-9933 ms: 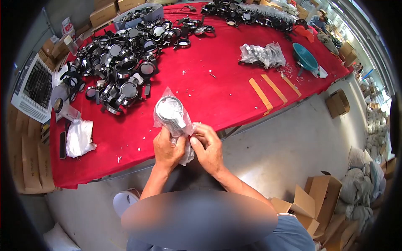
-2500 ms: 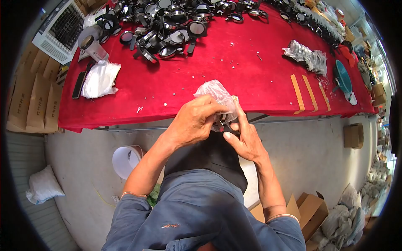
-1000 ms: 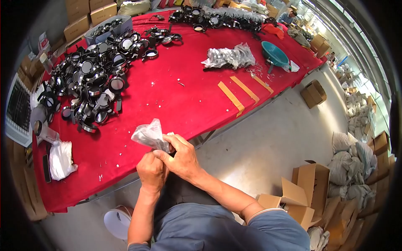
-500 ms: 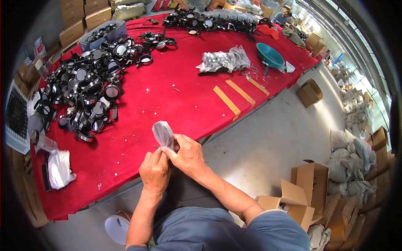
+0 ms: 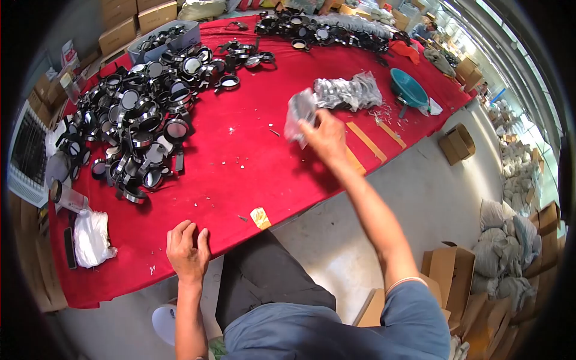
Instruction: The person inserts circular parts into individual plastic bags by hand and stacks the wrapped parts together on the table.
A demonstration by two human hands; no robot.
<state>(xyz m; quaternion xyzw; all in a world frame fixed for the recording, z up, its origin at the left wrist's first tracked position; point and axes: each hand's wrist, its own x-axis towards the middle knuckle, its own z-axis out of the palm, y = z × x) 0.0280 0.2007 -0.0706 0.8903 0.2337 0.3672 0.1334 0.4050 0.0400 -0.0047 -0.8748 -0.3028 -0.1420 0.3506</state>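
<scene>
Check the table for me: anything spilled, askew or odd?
Thin pale scraps lie scattered on the red cloth near the teal bowl, like unswept litter, and small white specks dot it elsewhere. The round parts form a jumbled heap, unlike the neater wrapped row. No damage stands out.

The right hand (image 5: 329, 141) has carried the plastic bag (image 5: 298, 114) in its fingers (image 5: 323, 117) near the wrapped bundle (image 5: 349, 93); the left hand (image 5: 188, 252), now empty, has moved to the tabletop's (image 5: 264, 180) edge.

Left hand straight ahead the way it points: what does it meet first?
Barring a small white scrap, the left hand would likely meet the pile of round parts across the red cloth; depth is unclear.
</scene>
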